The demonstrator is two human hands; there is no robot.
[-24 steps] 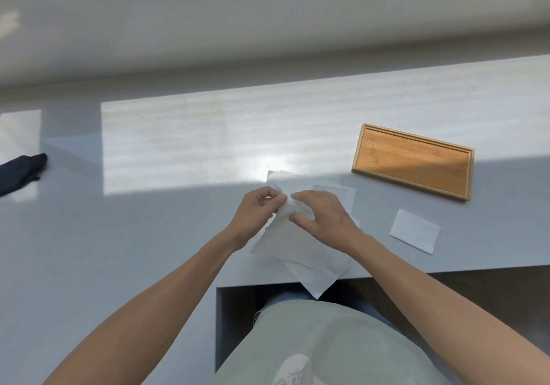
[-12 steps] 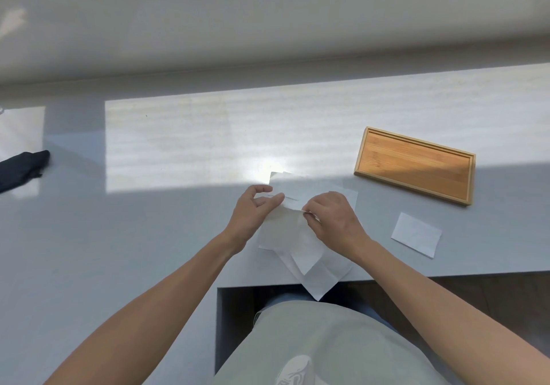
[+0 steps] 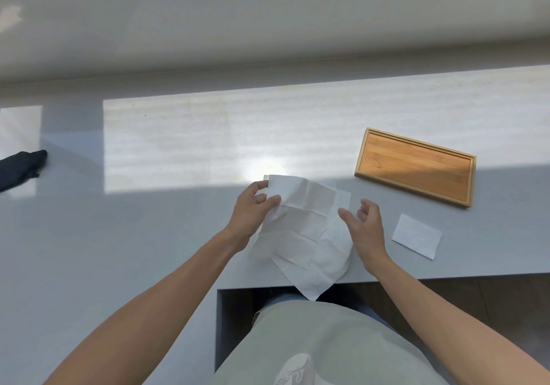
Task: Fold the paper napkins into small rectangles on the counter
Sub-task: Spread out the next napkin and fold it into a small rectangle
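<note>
White paper tells the progress: one folded napkin [image 3: 416, 236] lies finished on the grey worktop [image 3: 148, 235], just beside the empty bamboo tray [image 3: 415, 166]. Several open napkins [image 3: 300, 235] remain in a loose pile at the front edge, one corner overhanging it, so most folding looks left. Left hand [image 3: 253, 209] pinches the top sheet's far left corner, thumb against fingers. Right hand [image 3: 364, 223] hovers open, fingers spread, holding nothing.
</note>
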